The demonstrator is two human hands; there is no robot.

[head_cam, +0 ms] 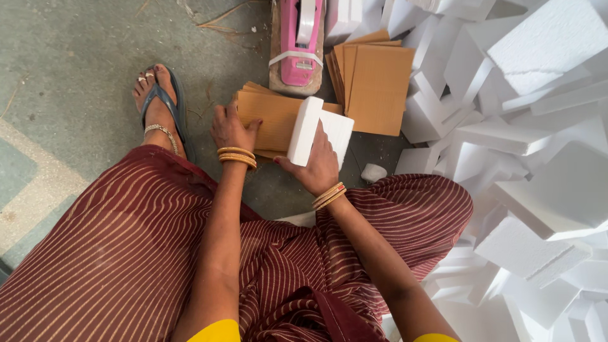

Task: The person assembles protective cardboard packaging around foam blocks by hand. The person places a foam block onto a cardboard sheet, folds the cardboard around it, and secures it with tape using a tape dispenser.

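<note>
**2 hands at a foam block and a card stack**

The right hand is closed around the lower end of a white rectangular foam block, fingers wrapped behind it and thumb on the near side. The block stands on edge, its long axis running from the hand up and slightly right, toward the top of the view. A second white foam slab lies flat just behind it, touching.

The left hand rests palm down, fingers loosely curled, on the near-left corner of a stack of brown corrugated cardboard sheets; it grips nothing that can be seen. Each wrist carries gold bangles.

Beyond that stack, a second pile of brown cardboard squares leans fanned out; the sheets in either pile cannot be counted. To its left stands 1 pink tape dispenser on a tan base.

A heap of white foam offcuts crowds the whole right side, close to the right knee. 1 small white foam crumb lies between knee and pile. Open grey concrete floor spreads to the left, past 1 foot in a blue sandal.
</note>
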